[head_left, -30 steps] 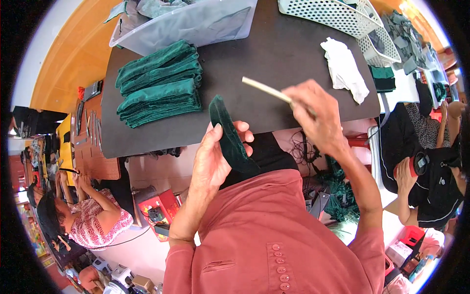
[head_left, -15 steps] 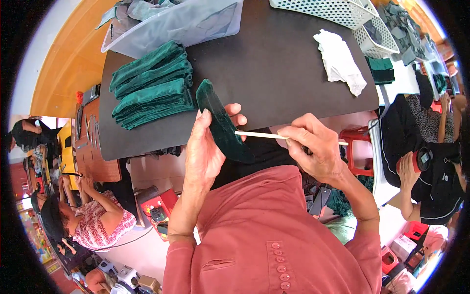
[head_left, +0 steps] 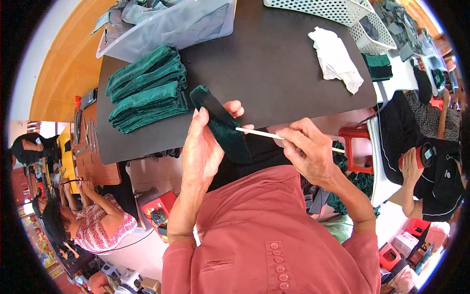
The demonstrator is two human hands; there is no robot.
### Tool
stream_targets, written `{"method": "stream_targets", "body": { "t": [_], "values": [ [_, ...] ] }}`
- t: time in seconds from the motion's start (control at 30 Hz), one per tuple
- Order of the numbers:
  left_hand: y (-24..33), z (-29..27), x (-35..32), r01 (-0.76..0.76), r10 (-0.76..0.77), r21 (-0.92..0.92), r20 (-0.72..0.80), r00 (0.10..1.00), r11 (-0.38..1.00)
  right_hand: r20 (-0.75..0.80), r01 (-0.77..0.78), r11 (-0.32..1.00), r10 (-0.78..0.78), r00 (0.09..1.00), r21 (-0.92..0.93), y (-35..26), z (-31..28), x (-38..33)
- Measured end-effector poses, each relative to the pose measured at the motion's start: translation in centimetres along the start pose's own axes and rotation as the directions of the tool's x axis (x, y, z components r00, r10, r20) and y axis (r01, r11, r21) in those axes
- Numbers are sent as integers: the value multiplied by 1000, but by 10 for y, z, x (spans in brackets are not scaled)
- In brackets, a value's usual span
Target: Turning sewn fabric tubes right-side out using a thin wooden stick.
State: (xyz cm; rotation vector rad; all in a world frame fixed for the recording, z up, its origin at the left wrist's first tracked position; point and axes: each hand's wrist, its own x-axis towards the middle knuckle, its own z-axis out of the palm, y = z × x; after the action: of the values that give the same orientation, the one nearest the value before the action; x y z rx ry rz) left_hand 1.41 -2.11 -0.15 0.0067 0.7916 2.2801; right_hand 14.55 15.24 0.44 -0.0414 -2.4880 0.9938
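Observation:
A long dark green velvet strip (head_left: 226, 132) is held in my left hand (head_left: 202, 142), thumb on its near face and fingers behind it. Its upper end sticks up above my thumb, and the lower end hangs over my lap. Between the thumb and fingers of my right hand (head_left: 309, 152) is a thin pale stick (head_left: 259, 133), its tip touching or very close to the strip's right edge. Beyond my left hand, folded green velvet pieces (head_left: 149, 88) lie in two stacks on the dark table.
On the dark table (head_left: 259, 63) stand a clear plastic bin (head_left: 166, 34) of grey-green cloth and white perforated baskets (head_left: 323, 9). A white cloth (head_left: 335, 59) lies at right. A red stool (head_left: 356, 147) stands beyond my right hand. Other people sit on both sides.
The velvet strip has turned slightly, its broad face showing more and its top end lower. The stick's tip stays by its edge. The view has shifted a little.

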Motion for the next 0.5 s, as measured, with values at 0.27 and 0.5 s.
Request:
{"method": "stream_targets", "body": {
  "t": [0.27, 0.5],
  "values": [
    [2, 1, 3, -1, 0, -30, -35, 999, 1000, -19, -63, 998, 63, 998, 18, 2, 6, -5],
    [-1, -2, 6, 12, -14, -91, -21, 1000, 996, -42, -68, 998, 68, 997, 1, 5, 14, -8]
  ]
}}
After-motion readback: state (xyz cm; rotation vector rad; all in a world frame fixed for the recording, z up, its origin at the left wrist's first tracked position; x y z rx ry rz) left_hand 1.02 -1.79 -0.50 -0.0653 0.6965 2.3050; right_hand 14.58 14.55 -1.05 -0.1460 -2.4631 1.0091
